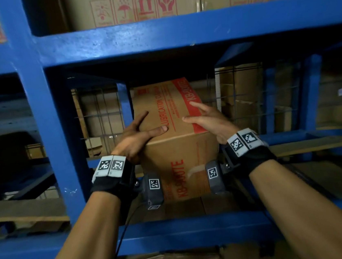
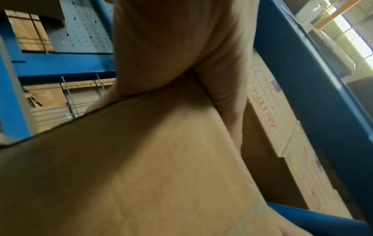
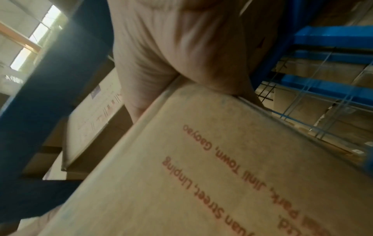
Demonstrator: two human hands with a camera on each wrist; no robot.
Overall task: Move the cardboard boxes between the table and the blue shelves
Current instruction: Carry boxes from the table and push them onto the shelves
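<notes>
Gripping cardboard box [image 1: 172,133] at both top front corners: left hand [image 1: 137,139], right hand [image 1: 209,122] curled over edges. Box sits tilted inside middle bay of blue shelves [image 1: 176,33]. Keep it level; mind beam overhead.

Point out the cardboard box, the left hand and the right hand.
cardboard box [image 1: 163,109]: head view, on its printed top face.
left hand [image 1: 134,141]: head view, on the back of the hand.
right hand [image 1: 209,122]: head view, on the back of the hand.
</notes>
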